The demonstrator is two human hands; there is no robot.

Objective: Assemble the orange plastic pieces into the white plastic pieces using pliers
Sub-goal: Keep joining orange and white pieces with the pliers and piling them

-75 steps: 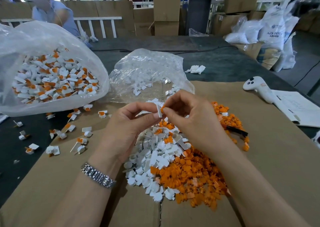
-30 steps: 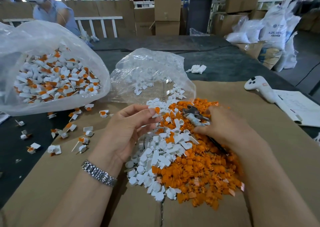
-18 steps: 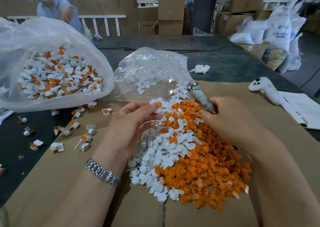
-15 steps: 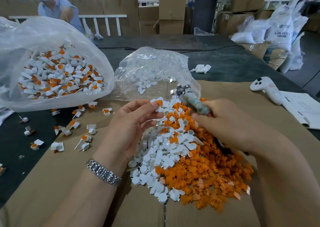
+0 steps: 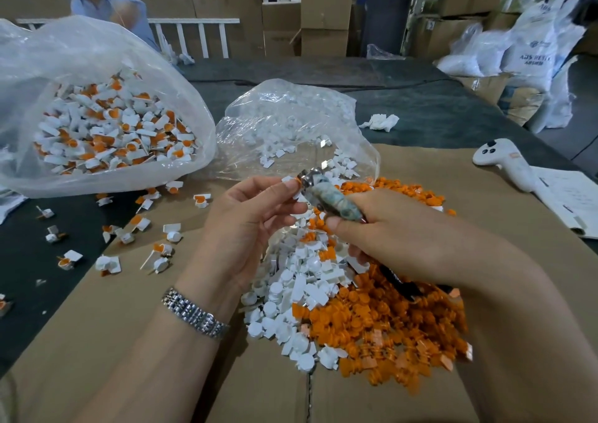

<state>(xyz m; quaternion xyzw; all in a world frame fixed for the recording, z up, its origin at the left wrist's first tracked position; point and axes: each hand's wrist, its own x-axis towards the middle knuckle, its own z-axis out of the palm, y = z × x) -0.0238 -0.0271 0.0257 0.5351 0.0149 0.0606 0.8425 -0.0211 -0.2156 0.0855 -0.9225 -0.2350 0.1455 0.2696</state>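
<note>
My left hand (image 5: pixel 249 225) pinches a small white piece with an orange piece set in it (image 5: pixel 293 182) between thumb and fingertips. My right hand (image 5: pixel 398 238) grips the pliers (image 5: pixel 326 196); their metal jaws meet that piece at my left fingertips, and the black handles stick out below my palm. Under both hands, on the cardboard sheet (image 5: pixel 136 341), lies a heap of loose white pieces (image 5: pixel 291 296) beside a heap of orange pieces (image 5: pixel 388 322).
A large clear bag of joined white-and-orange pieces (image 5: pixel 106 131) sits at the left. A smaller clear bag of white pieces (image 5: pixel 291 128) lies behind my hands. Joined pieces (image 5: pixel 139 225) are scattered left. A white controller (image 5: pixel 504 164) and papers (image 5: pixel 572 202) lie right. A person stands far left.
My right hand let go of the orange piece, picked the pliers out of the orange heap and swung their jaws up and left onto the piece in my left hand.
</note>
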